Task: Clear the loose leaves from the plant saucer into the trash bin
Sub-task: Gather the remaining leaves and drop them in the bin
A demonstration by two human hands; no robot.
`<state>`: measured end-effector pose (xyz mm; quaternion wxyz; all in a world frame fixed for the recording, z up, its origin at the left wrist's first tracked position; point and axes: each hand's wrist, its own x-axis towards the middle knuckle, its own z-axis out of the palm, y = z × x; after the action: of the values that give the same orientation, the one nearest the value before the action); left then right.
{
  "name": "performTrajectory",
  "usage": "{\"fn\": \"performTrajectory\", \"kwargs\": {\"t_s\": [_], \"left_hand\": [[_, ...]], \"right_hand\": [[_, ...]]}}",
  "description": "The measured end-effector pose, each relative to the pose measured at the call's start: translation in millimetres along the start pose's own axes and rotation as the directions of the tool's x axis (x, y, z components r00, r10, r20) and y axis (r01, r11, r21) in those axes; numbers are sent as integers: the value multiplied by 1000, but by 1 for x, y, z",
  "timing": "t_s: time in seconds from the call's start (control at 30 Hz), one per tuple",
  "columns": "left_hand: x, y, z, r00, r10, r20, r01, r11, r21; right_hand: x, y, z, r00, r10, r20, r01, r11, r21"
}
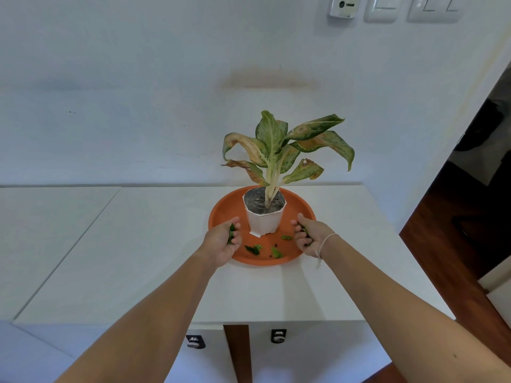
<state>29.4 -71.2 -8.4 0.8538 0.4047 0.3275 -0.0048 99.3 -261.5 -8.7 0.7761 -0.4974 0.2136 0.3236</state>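
**Both hands in the saucer, each one gripping leaf bits**

So the orange plant saucer (221, 211) is sitting on the white worktop (138, 244), pushed toward the wall, and a white ribbed pot (264, 221) is standing upright in it, a bit toward 12 o'clock of the saucer's centre. The plant (276, 145) in the pot is looking rough, with several leaves going brown and yellow at the tips and drooping.

The left hand (224, 243) is sitting over the saucer's rim at about 8 o'clock, fingers curled in and clenching a few green leaf pieces (231, 233) that are poking out between the fingers. The right hand (308, 236) is at about 4 o'clock on the rim, also closed around some green scraps, though those are mostly hidden inside the grip. There's a thin white string bracelet (326, 241) hanging round that wrist.

Loose leaves (254, 248) are still lying on the saucer floor between the two hands, around 6 o'clock from the pot: one clump near the left hand, one small piece (286, 237) just beside the right hand, and another (276, 252) close to the front rim. A little white tag (255, 234) is lying at the pot's base.
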Motion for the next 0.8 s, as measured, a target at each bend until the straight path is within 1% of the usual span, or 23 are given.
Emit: {"fn": "performTrajectory", "kwargs": {"t_s": [0.1,0.2,0.23,0.27,0.33,0.37,0.4,0.43,0.47,0.5,0.53,0.57,0.6,0.63,0.7,0.77,0.8], "left_hand": [[0,-1,2,999,6,-39,-2,996,86],[0,-2,2,998,7,-58,2,988,155],[1,-2,1,998,9,-57,1,984,180],[1,-2,1,999,15,-46,-5,977,211],[2,-2,1,999,39,-31,-27,951,308],[2,-1,1,997,71,-25,-55,915,399],[3,-1,2,992,123,-7,-101,847,523],[5,-1,2,981,193,29,-163,728,665],[7,-1,2,959,267,94,-233,558,797],[10,-2,1,932,312,184,-295,359,886],[12,-4,1,913,315,260,-329,193,924],[13,-5,1,907,292,305,-339,72,938],[13,-6,1,908,263,327,-335,-16,942],[14,-7,1,910,235,341,-331,-83,940],[15,-10,3,902,186,391,-349,-219,911],[15,-13,5,889,151,433,-366,-335,868],[16,-14,6,883,138,449,-375,-370,850]], "right_hand": [[0,0,1,987,-135,-82,111,962,-250],[-1,-3,5,951,-270,-153,163,853,-496],[1,-3,6,931,-329,-160,179,790,-586],[2,-4,6,906,-397,-148,195,700,-687],[6,-3,5,863,-503,-44,214,444,-870],[7,-3,4,855,-518,20,215,319,-923],[7,-3,4,857,-512,68,201,211,-957],[7,-2,4,861,-498,101,178,110,-978],[7,-1,5,865,-486,124,148,11,-989],[8,0,7,869,-475,143,116,-85,-990],[8,2,8,870,-467,157,83,-177,-981],[10,4,10,870,-462,171,56,-251,-966],[12,6,11,868,-463,180,36,-304,-952],[14,8,10,865,-465,188,21,-340,-940],[15,12,9,857,-472,206,4,-393,-920],[16,13,9,851,-473,228,8,-423,-906],[17,14,10,850,-468,242,21,-429,-903]]}}
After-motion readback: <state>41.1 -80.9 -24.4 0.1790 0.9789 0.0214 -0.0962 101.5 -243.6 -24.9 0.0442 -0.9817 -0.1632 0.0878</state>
